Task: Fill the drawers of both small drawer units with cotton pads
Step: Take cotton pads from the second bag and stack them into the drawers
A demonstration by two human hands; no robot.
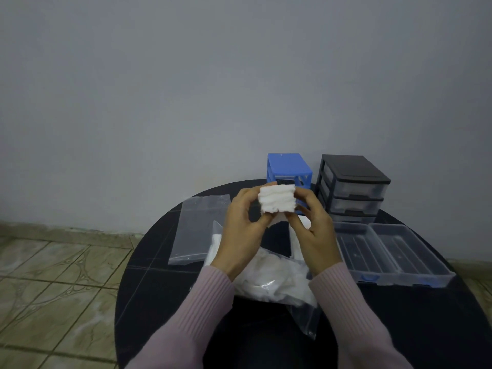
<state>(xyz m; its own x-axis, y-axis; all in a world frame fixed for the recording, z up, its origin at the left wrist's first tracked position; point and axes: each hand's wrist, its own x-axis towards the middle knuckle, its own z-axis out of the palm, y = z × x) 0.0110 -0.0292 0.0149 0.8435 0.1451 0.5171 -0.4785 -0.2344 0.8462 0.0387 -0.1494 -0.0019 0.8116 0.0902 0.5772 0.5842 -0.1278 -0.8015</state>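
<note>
A stack of white cotton pads (277, 198) is held up above the round black table (149, 286). My left hand (242, 230) grips its left side and my right hand (312, 227) grips its right side. Behind the stack stands the blue drawer unit (288, 166), with its frame open at the front. To its right is the black drawer unit (352, 186) with clear drawers inside. Two clear drawers (391, 251) lie pulled out on the table at the right. Below my hands lies a clear bag of cotton pads (274, 283).
A flat clear plastic bag (197, 227) lies on the table at the left. A grey wall stands right behind the drawer units. Tiled floor shows to the left of the table.
</note>
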